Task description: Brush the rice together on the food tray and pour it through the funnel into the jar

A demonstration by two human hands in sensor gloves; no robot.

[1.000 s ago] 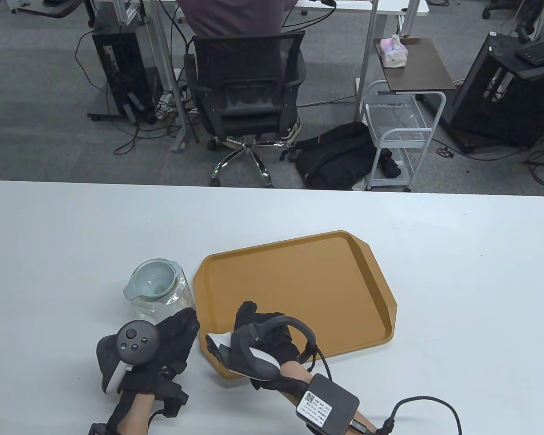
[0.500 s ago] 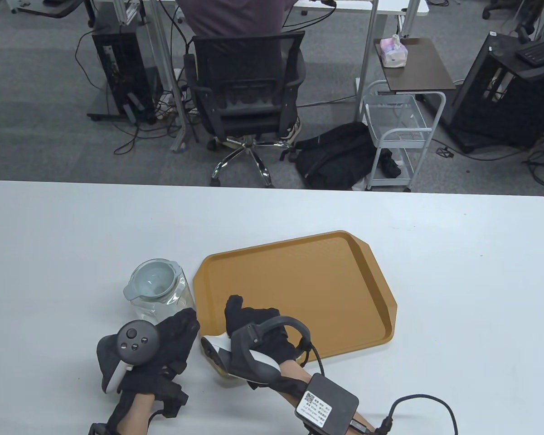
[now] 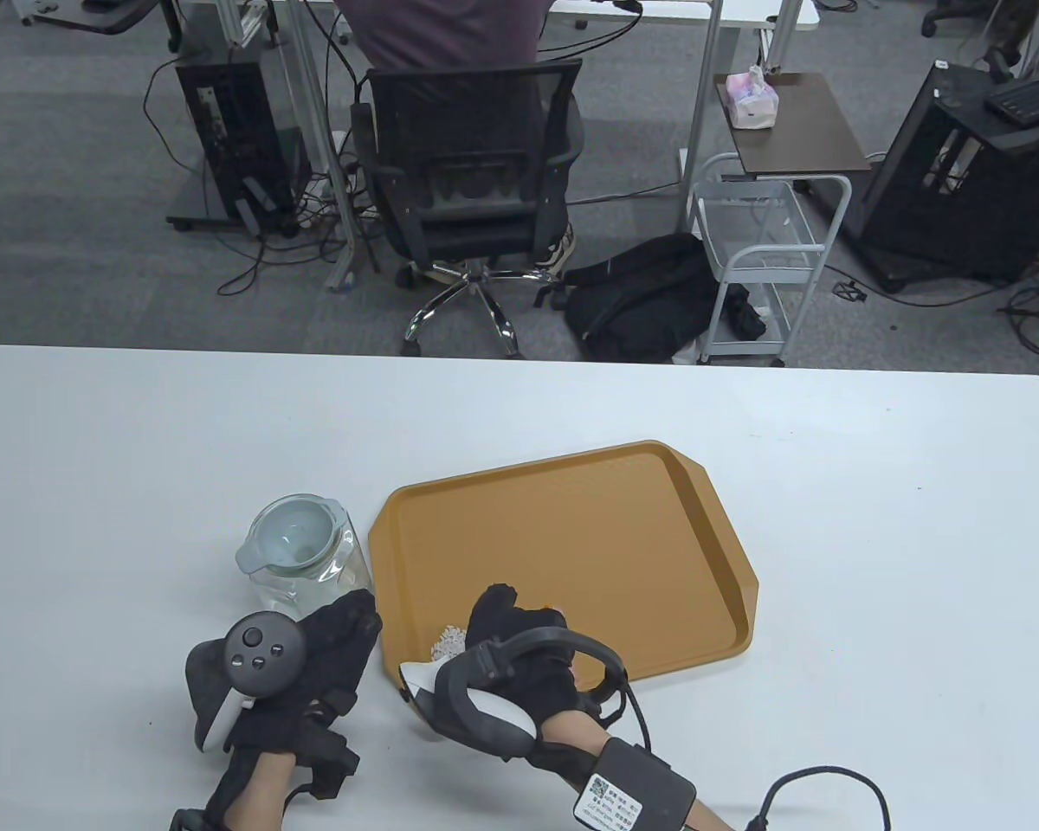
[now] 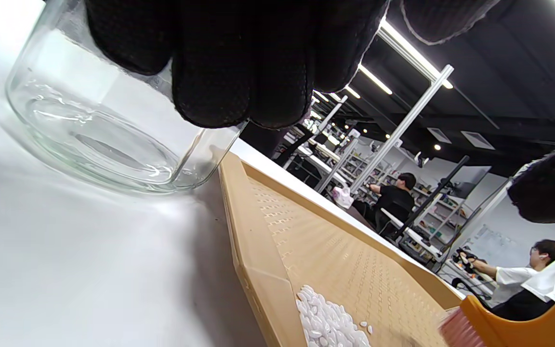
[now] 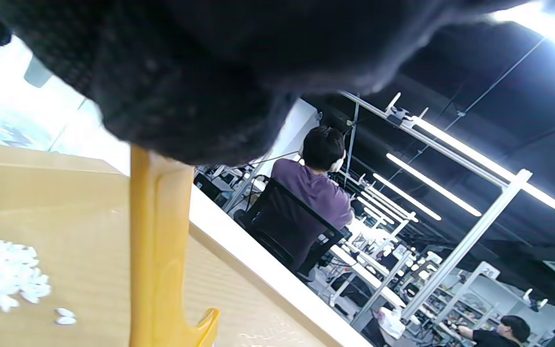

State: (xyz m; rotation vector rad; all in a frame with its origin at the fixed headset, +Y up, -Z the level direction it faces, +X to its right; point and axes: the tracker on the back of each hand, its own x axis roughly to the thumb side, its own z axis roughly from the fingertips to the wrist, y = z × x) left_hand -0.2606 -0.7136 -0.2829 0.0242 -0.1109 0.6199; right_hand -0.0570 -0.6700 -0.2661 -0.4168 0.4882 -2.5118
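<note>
Table view: the rice [image 3: 448,641] sits in a small heap at the food tray's [image 3: 658,537] seven-o'clock corner, beside the right hand [image 3: 519,658]. The jar [image 3: 307,571] with its funnel [image 3: 290,537] stands at the tray's nine o'clock.

Left wrist view: the left hand's fingers [image 4: 219,62] curl against the jar's glass, steadying it.

Right wrist view: the right hand grips the orange brush [image 5: 159,241].

Sweeping seems nearly finished; next the tray needs lifting toward the funnel.

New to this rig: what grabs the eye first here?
The orange tray at mid-table, with a small white rice pile in its near left corner. The right hand holds an orange brush just beside that pile. Left of the tray, the left hand touches a glass jar topped by a grey funnel.
</note>
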